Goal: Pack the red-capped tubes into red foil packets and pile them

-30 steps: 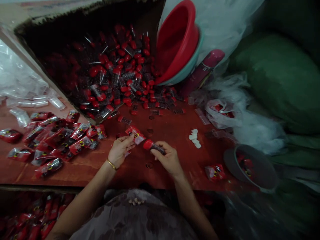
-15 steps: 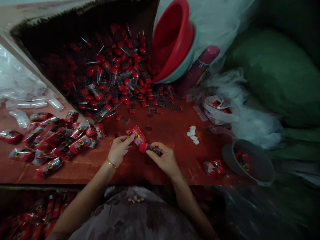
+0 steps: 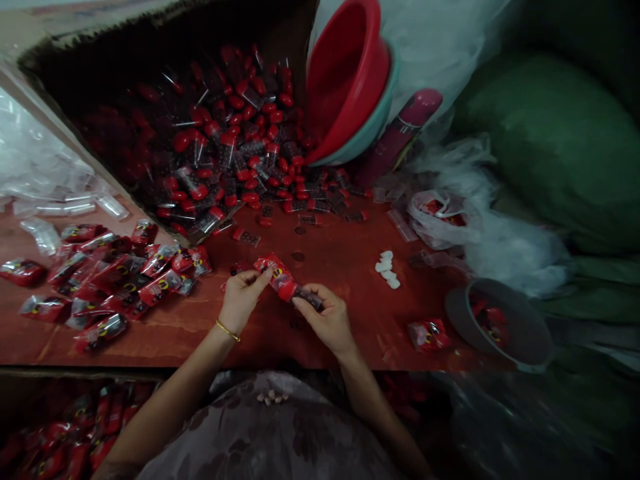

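My left hand [image 3: 245, 298] pinches the side of a red printed plastic sleeve [image 3: 275, 269] over the middle of the table. From the right, my right hand [image 3: 327, 319] grips a small clear bottle with a red cap [image 3: 309, 296] and dark contents. The bottle's red cap end is inside the sleeve's mouth, while its clear end stays in my right fingers. To the left lies a pile of red-wrapped bottles [image 3: 115, 280]. Beyond my hands, one loose bottle [image 3: 246, 237] lies on the red tabletop [image 3: 340, 240].
A big cardboard box [image 3: 90, 147] on its side spills many red-capped bottles. A red basin [image 3: 345, 73] and a pink spray can [image 3: 400, 137] stand behind. To the right are white pieces [image 3: 387, 269], a wrapped bottle [image 3: 429, 335] and a grey bowl [image 3: 535, 353].
The bottle's red cap has gone from the sleeve's edge to inside it. My left hand has shifted slightly right along the sleeve.
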Demonstrator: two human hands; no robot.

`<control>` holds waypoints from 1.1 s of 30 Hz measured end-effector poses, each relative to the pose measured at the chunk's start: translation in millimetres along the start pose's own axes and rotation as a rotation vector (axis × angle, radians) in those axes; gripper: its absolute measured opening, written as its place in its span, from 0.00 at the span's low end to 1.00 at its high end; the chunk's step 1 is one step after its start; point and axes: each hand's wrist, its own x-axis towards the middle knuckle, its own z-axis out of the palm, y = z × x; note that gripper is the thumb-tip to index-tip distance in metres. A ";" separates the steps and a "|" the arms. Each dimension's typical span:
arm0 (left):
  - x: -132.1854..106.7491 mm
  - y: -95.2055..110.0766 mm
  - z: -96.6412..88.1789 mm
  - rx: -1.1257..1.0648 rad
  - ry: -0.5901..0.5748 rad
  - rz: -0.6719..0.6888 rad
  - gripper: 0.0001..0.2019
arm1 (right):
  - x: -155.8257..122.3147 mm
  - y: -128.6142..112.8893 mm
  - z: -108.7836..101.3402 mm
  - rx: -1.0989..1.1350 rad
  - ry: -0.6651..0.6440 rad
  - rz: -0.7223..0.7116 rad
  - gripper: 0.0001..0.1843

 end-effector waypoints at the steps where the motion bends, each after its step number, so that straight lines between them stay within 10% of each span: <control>1: 0.0 -0.4 0.2 0.001 -0.002 0.003 0.21 | -0.2 0.1 1.0 0.002 0.010 -0.001 0.11; 33: -20.3 -4.5 27.2 -0.268 -0.267 -0.092 0.19 | 3.2 -7.9 40.2 0.656 -0.048 0.350 0.19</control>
